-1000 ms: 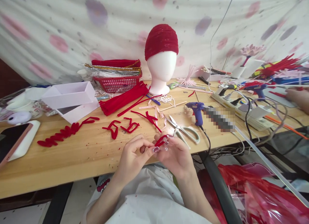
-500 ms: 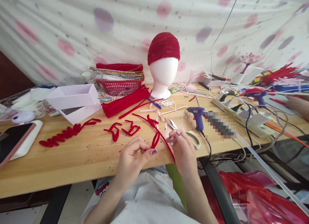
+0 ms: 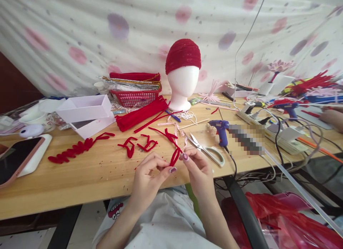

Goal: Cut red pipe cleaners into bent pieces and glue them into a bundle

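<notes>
A red pipe cleaner, bent into a narrow loop, stands above the front of the table. My left hand pinches its lower end between thumb and index finger. At the loop's right side, my right hand has thumb and fingertips closed on the pipe cleaner; the fingers partly hide the grip. Just beyond lie loose red pipe cleaner pieces. Two bent red shapes rest left of my hands, with a row of red loops farther left. Open scissors lie beyond my right hand.
A white mannequin head wearing a red wrapped cap stands at the back. Near it are a bundle of red pipe cleaners and a red basket. To the right are a glue gun, a power strip and another person's hand.
My right hand has moved left and closed its fingertips on the pipe cleaner beside the loop. My left hand keeps its pinch. The view has shifted slightly, and the scissors show more fully.
</notes>
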Action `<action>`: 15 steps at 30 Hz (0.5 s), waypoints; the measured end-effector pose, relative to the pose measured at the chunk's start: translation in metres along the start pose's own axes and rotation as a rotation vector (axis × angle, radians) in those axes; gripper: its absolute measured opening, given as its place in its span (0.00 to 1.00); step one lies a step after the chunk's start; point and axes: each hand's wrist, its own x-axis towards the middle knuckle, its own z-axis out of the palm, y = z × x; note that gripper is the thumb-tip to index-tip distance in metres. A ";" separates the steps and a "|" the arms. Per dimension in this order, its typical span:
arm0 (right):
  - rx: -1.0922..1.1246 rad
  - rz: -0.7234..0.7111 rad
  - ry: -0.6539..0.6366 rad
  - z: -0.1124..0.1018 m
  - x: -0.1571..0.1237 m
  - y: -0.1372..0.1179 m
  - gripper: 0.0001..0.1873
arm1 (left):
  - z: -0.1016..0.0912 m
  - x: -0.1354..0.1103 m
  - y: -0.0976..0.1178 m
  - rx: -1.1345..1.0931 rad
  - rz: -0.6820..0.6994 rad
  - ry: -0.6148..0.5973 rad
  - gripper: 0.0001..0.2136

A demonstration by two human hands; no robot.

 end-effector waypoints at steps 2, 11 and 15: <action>-0.042 -0.036 0.056 -0.006 0.003 0.000 0.12 | -0.001 -0.001 -0.001 0.005 0.005 0.011 0.03; -0.218 -0.060 -0.072 -0.006 0.001 -0.009 0.17 | -0.009 0.004 0.006 0.232 0.172 -0.060 0.06; -0.449 -0.100 -0.122 -0.016 0.003 -0.022 0.15 | -0.015 0.006 0.007 0.304 0.137 -0.004 0.04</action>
